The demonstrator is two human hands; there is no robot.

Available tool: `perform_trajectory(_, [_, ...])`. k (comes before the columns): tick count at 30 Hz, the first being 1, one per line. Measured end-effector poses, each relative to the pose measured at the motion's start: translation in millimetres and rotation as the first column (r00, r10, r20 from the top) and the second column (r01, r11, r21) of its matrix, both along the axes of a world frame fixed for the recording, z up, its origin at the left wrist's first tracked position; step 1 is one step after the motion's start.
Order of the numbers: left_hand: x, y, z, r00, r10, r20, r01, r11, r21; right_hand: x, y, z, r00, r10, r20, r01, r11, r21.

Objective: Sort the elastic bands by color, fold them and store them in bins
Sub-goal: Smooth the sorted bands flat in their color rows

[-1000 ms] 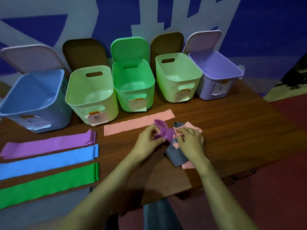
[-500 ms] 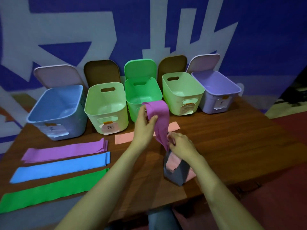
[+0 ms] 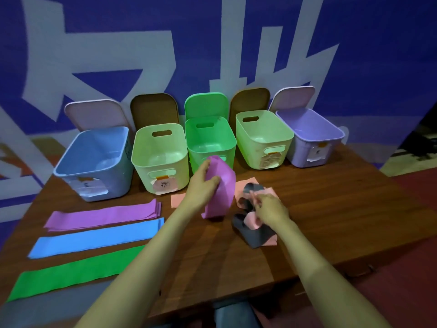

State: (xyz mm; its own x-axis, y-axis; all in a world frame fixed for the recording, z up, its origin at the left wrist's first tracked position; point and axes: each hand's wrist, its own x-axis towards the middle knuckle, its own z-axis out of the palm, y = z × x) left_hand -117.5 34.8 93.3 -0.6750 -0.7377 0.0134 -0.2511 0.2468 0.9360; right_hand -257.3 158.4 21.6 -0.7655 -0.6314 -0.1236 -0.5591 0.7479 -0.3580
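Observation:
My left hand (image 3: 203, 183) holds a purple elastic band (image 3: 221, 192) lifted off the table, its lower end hanging down to the tabletop. My right hand (image 3: 268, 207) rests on a tangled pile of grey and pink bands (image 3: 254, 233) and pinches a pink band (image 3: 251, 220) in it. Sorted flat stacks lie at the left: purple bands (image 3: 104, 215), blue bands (image 3: 97, 240), green bands (image 3: 73, 271). A flat pink band (image 3: 177, 200) lies partly hidden behind my left arm.
Five open bins stand in a row at the back of the wooden table (image 3: 331, 221): blue (image 3: 94, 162), pale green (image 3: 160, 157), green (image 3: 209, 143), pale green (image 3: 263, 138), lavender (image 3: 309, 138). Their lids lean against the wall. The table's right edge drops to a red floor.
The purple band has come free of the pile and hangs from my left hand alone. My right hand let go of it and dropped onto the grey and pink pile.

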Motion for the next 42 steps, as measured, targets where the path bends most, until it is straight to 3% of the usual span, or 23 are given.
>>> perform_trajectory(2, [5.9,1.6,1.0,0.998,-0.067,0.008,0.067,0.998,-0.006,5.6,-1.6,4.1,0.996,-0.036,0.079,0.022,0.983,0.181])
perform_trajectory(4, [12.2,2.1,5.9,0.99,-0.137,-0.035,0.138,0.99,0.005,5.5,-3.6,13.9,0.995,-0.073,0.065,0.052,0.958,0.28])
perform_trajectory(10, [20.5,1.8,11.9,0.977,-0.208,-0.05,0.209,0.978,0.017,11.5,9.5,14.3,0.984,-0.04,0.176,-0.021,0.942,0.335])
perform_trajectory(17, [24.0,-1.3,0.9,0.985,-0.142,-0.099,0.145,0.989,0.026,35.6,21.9,3.1,0.889,0.283,0.361,-0.296,0.955,-0.021])
perform_trajectory(20, [28.4,-4.8,0.5,0.99,-0.108,-0.089,0.108,0.994,-0.002,56.0,13.3,-6.5,0.871,0.414,0.265,-0.413,0.908,-0.064])
perform_trajectory(24, [37.0,-12.5,-2.5,0.993,-0.118,-0.009,0.118,0.991,-0.066,63.4,2.9,-8.4,0.925,0.353,0.144,-0.338,0.934,-0.12])
perform_trajectory(27, [43.7,-15.5,-4.1,0.971,-0.209,0.116,0.222,0.968,-0.112,55.7,3.0,1.7,0.947,0.308,0.096,-0.296,0.948,-0.116])
perform_trajectory(29, [47.0,-14.1,-3.3,0.942,-0.289,0.171,0.311,0.943,-0.116,51.8,2.6,16.7,0.963,0.269,0.031,-0.256,0.942,-0.217])
perform_trajectory(31, [48.6,-11.3,-2.0,0.92,-0.344,0.188,0.367,0.925,-0.101,52.3,0.6,35.3,0.967,0.232,0.102,-0.16,0.87,-0.467])
perform_trajectory(33, [49.3,-8.6,-1.2,0.904,-0.383,0.191,0.405,0.91,-0.092,54.4,-2.6,53.3,0.918,0.283,0.278,-0.048,0.774,-0.631])
perform_trajectory(36, [50.0,-7.0,-3.1,0.913,-0.376,0.161,0.391,0.917,-0.079,50.1,-8.3,60.9,0.786,0.365,0.498,0.025,0.787,-0.616])
perform_trajectory(39, [51.9,-8.8,-6.2,0.932,-0.347,0.109,0.355,0.932,-0.069,47.1,-11.2,59.5,0.751,0.406,0.52,-0.058,0.826,-0.561])
perform_trajectory(42, [57.7,-13.9,-15.6,0.93,-0.35,0.113,0.351,0.936,0.008,48.1,-15.9,61.2,0.811,0.437,0.389,-0.066,0.728,-0.682])
